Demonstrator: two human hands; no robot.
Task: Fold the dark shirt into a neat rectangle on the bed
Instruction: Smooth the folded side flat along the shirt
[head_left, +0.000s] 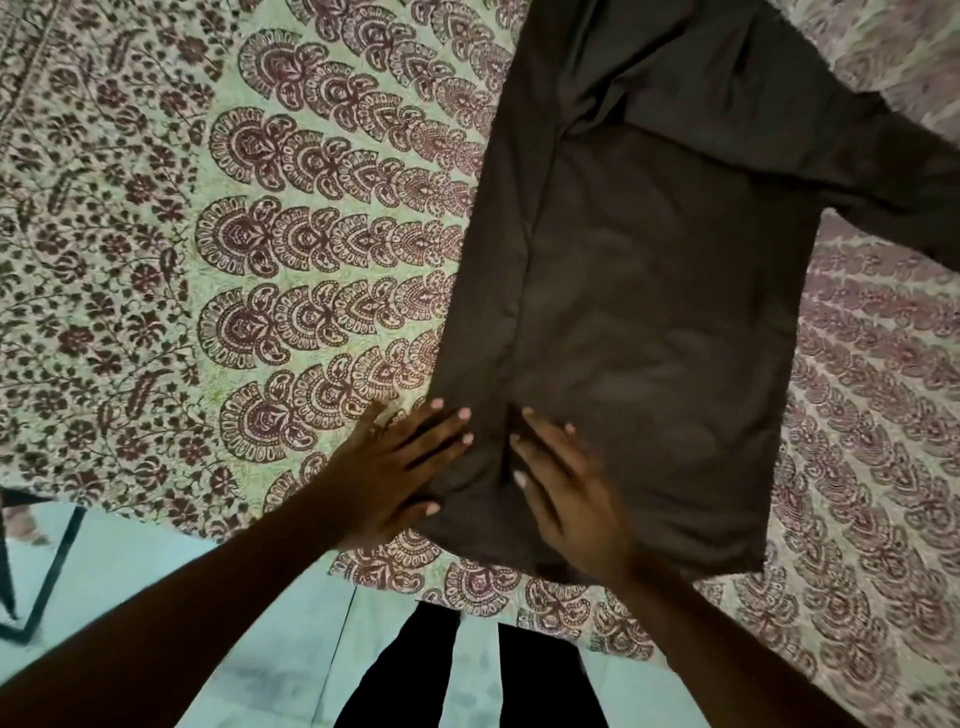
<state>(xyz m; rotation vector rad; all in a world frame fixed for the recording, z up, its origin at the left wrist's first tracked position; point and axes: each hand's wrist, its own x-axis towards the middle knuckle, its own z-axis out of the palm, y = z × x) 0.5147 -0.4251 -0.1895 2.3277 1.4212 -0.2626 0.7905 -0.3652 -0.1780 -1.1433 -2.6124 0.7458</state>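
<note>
The dark shirt (649, 312) lies flat on the printed bedsheet (260, 234) of the bed. It reaches from the centre of the view up to 12 o'clock and down to 5 o'clock. Its hem is near the bed edge at 6 o'clock. Along the left side of the shirt a long strip of cloth is turned inward, with a straight crease from top to bottom. I cannot tell if a sleeve is hidden inside this strip.

The other sleeve (857, 156) stretches out toward 3 o'clock. Its end is cut off by the right border, so no cuff shows. The top of the shirt is also cut off at 12 o'clock, so the collar cannot be seen. The cloth is very dark, and no buttons or seams can be made out on it.

Both hands are at the lower left corner of the shirt, between 6 and 7 o'clock. The left hand (400, 467) is released and flat, with spread straight fingers. Its palm is on the bedsheet and its fingertips touch the shirt's left edge. The right hand (566, 493) is also released, and it presses flat on the shirt just beside the crease. Its palm covers a part of the hem.

At 6 o'clock black trouser legs (415, 675) stand on a pale floor (291, 639). At 8 o'clock a black metal frame (47, 561) is only partly in view.
</note>
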